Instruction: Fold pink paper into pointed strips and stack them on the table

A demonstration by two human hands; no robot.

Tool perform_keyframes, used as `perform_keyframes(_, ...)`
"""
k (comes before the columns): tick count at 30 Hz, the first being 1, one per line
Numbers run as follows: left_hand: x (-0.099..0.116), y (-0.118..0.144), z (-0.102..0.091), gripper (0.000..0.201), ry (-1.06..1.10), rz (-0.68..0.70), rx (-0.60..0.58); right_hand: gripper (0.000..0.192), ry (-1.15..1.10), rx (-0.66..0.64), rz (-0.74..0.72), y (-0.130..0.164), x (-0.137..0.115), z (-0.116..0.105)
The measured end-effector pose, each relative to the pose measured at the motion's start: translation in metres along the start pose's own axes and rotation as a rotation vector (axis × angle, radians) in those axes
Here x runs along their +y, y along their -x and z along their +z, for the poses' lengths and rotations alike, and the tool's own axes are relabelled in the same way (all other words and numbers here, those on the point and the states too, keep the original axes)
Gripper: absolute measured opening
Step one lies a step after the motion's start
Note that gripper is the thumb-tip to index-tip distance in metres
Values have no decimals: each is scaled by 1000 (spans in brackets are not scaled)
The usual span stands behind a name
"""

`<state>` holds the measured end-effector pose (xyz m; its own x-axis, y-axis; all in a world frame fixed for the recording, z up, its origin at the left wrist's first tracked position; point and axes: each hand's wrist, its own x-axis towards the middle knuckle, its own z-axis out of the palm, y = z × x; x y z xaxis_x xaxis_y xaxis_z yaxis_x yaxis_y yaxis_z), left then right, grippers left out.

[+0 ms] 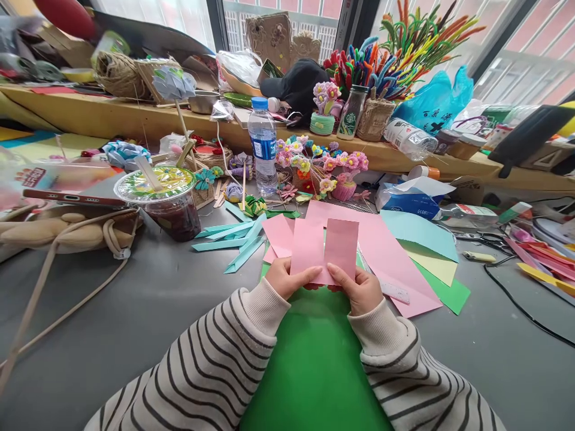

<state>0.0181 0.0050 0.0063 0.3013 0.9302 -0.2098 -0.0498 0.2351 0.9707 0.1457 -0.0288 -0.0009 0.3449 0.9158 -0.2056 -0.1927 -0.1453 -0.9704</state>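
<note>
Pale pink paper pieces (pixel 342 245), black-striped sleeves (pixel 202 353)
The sleeves are off-white between the stripes, their cuffs (pixel 268 306) plain; the table (pixel 148 323) is grey, the paper strips (pixel 246 251) turquoise, the bottle cap (pixel 259 103) blue, the layered sheets (pixel 395 260) pink, aqua, yellow and green.

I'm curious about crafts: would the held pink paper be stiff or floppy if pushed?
The pink paper stands straight above the left hand and right hand, so it seems stiff. It looks thin, so probably light and easily creased.
</note>
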Motion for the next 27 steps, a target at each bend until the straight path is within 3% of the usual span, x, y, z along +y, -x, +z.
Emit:
perform_keyframes(8,-2,2,0,25,-177,21,21,23,56,-38,23,-2,-2,-4)
perform_keyframes(17,-9,2,2,28,-440,241,128,25,112,17,11,-2,0,-1)
perform_keyframes(23,-11,1,0,29,-441,263,127,25,99,-20,31,-3,-1,-3)
perform_keyframes(27,-10,1,0,30,-329,184,65,24,54,-45,43,-4,0,-4)
